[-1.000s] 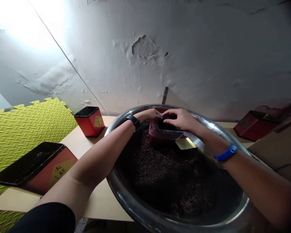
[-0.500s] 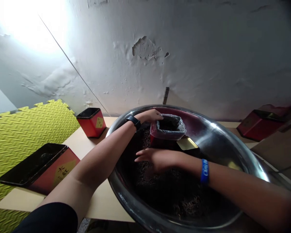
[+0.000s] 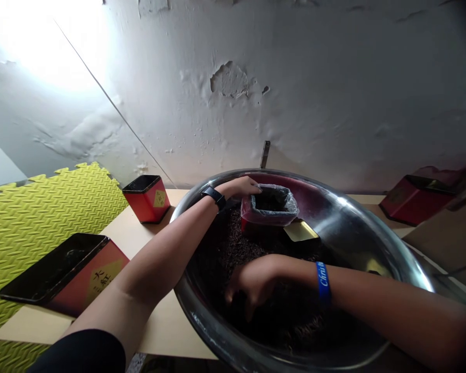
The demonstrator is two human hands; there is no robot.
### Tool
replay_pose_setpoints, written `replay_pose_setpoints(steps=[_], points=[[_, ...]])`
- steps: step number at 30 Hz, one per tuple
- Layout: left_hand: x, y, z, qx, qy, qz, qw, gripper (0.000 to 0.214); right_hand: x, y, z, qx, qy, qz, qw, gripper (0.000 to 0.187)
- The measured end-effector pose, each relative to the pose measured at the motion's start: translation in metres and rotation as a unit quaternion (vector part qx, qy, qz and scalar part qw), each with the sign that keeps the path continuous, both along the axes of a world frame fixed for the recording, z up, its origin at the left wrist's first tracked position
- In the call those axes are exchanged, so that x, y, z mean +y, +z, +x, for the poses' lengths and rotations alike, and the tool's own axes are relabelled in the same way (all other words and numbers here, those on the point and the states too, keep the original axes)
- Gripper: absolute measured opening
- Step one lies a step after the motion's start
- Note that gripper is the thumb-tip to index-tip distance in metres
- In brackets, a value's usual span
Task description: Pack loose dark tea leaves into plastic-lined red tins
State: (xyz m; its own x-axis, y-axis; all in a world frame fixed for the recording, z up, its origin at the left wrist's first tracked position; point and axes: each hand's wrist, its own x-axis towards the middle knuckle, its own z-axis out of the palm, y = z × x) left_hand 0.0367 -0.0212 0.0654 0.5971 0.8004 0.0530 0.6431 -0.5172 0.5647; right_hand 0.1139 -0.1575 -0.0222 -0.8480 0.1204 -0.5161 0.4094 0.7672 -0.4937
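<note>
A large steel basin (image 3: 345, 207) full of dark loose tea leaves (image 3: 233, 246) fills the middle. A red tin lined with a clear plastic bag (image 3: 270, 207) stands in the leaves at the far side. My left hand (image 3: 243, 185), with a black watch on its wrist, grips the tin's left rim. My right hand (image 3: 252, 282), with a blue wristband, reaches down into the leaves near the basin's front, its fingers curled into them. What lies in its fingers is hidden.
A small open red tin (image 3: 146, 198) stands on the beige table (image 3: 163, 326) at the left. A larger red tin (image 3: 66, 272) lies near the table's left front. Another red tin (image 3: 411, 199) sits far right. Yellow foam mat (image 3: 34, 207) borders the left.
My right hand left the top of the lined tin, swept down over the leaves and now digs into them near the basin's front. My left hand stayed on the tin's rim.
</note>
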Motion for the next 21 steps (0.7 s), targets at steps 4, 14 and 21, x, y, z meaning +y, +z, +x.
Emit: replay_pose_setpoints(steps=[4, 14, 21], points=[[0.002, -0.002, -0.001, 0.005, -0.003, 0.002, 1.000, 0.021, 0.011, 0.030, 0.012, 0.078, -0.043, 0.001, 0.996, 0.045], [-0.001, -0.001, -0.002, -0.004, -0.028, 0.001, 1.000, 0.015, 0.035, 0.111, 0.077, 0.317, -0.285, 0.058, 0.903, 0.033], [0.008, -0.008, 0.002, -0.012, -0.001, -0.007, 1.000, 0.017, 0.074, 0.096, 0.109, 0.330, -0.355, 0.278, 0.829, 0.028]])
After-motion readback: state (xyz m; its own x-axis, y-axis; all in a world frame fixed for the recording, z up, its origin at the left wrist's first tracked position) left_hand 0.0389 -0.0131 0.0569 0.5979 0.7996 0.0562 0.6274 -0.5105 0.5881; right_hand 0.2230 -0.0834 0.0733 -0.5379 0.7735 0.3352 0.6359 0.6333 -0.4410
